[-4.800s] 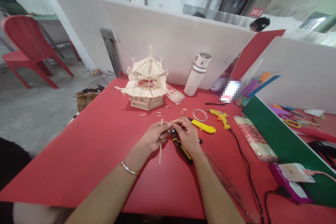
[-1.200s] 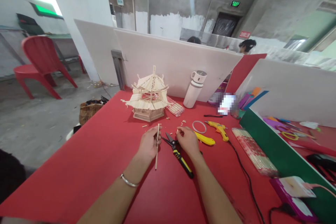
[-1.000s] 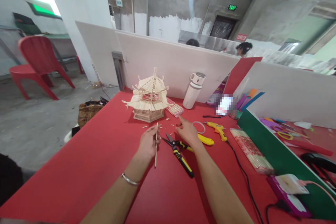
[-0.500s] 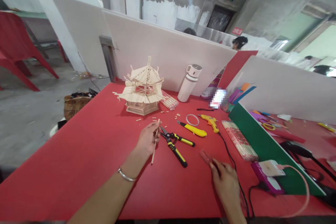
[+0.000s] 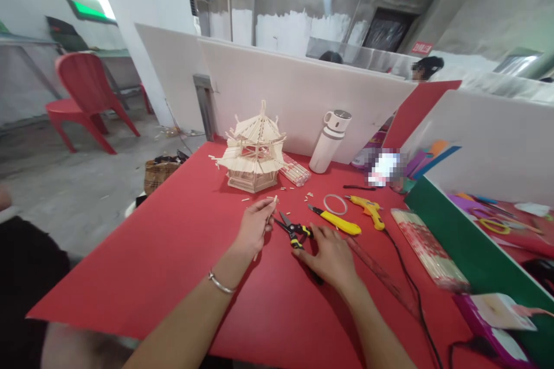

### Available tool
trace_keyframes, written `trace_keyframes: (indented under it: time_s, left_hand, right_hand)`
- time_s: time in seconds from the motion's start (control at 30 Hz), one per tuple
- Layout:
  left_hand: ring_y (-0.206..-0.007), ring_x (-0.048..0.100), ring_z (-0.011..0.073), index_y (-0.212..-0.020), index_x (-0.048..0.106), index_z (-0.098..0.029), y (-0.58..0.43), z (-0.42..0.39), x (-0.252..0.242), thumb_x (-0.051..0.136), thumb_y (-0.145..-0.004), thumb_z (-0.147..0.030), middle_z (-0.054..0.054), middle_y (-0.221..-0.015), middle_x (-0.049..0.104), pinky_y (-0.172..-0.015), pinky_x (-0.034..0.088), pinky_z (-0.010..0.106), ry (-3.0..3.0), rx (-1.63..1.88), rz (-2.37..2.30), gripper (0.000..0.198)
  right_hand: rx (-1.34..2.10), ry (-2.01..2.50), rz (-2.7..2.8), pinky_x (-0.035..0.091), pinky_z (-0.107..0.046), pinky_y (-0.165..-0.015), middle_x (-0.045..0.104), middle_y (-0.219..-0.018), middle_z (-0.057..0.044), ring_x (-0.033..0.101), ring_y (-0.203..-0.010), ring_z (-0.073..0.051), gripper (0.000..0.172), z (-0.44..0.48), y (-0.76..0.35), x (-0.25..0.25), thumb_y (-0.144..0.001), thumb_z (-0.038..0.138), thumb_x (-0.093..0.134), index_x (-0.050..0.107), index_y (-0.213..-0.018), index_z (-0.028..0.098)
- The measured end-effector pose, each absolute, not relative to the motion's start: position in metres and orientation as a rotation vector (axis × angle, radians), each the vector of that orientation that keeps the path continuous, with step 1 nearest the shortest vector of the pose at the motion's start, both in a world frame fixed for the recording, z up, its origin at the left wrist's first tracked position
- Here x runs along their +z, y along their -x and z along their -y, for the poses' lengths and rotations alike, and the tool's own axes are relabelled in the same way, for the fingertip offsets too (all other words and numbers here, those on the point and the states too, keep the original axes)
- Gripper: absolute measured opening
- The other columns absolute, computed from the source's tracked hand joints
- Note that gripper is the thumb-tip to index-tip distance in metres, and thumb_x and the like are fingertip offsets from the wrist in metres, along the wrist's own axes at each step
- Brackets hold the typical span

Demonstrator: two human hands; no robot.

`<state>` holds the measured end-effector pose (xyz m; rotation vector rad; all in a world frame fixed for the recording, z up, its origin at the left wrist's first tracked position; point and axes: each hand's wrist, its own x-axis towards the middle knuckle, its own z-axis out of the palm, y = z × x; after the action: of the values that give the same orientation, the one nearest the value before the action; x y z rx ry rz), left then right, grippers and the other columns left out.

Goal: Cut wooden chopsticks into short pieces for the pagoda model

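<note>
Between the thumb and fingers of my left hand (image 5: pixel 256 227) is a thin wooden stick (image 5: pixel 275 200), its top end poking up past the fingertips. My right hand (image 5: pixel 331 255) lies over the black-and-yellow handles of the shears (image 5: pixel 296 232), thumb on one side and fingers on the other. The shears' blades are parted and point toward my left hand. Beyond them stands a pagoda model (image 5: pixel 253 155) built of sticks, with a two-tiered roof. A yellow utility knife (image 5: pixel 340 221) rests just past my right hand, and a clear ruler (image 5: pixel 383 274) to its right.
A yellow glue gun (image 5: pixel 367 211) and a ring of clear tape (image 5: pixel 335 204) lie on the red table (image 5: pixel 173 253). Stick packs (image 5: pixel 426 245), a white bottle (image 5: pixel 330 141) and a power strip (image 5: pixel 493 323) are around. A green divider (image 5: pixel 476 259) edges the right.
My right hand has left the ruler, moved left and come onto the shears' handles. My left hand still holds the stick. The camera view has shifted left.
</note>
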<state>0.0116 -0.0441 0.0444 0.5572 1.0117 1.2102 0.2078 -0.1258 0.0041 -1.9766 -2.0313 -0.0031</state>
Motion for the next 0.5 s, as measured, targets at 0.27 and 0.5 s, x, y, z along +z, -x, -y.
trace_keyframes:
  time_s: [0.27,0.5]
  left_hand:
    - [-0.042,0.046,0.0059,-0.092,0.076,-0.013,-0.01,0.05,0.05,0.09,-0.058,-0.037,-0.004,-0.05,0.055,-0.039,0.027,0.016,-0.752,1.251,-1.106,0.044]
    - [-0.044,0.043,0.0055,-0.089,0.078,-0.016,-0.009,0.053,0.061,0.087,-0.062,-0.035,-0.006,-0.052,0.052,-0.043,0.034,0.018,-0.894,1.417,-1.16,0.033]
  right_hand:
    - [-0.047,1.904,2.019,0.046,-0.047,-0.083,0.066,-0.112,-0.018,0.061,-0.102,-0.039,0.088,0.133,-0.211,-0.006,-0.065,0.072,0.078,0.063,-0.133,0.019]
    - [0.112,2.0,1.818,0.048,-0.04,-0.075,0.062,-0.091,-0.011,0.062,-0.09,-0.033,0.053,0.134,-0.2,-0.002,-0.065,0.047,0.082,0.072,-0.11,0.021]
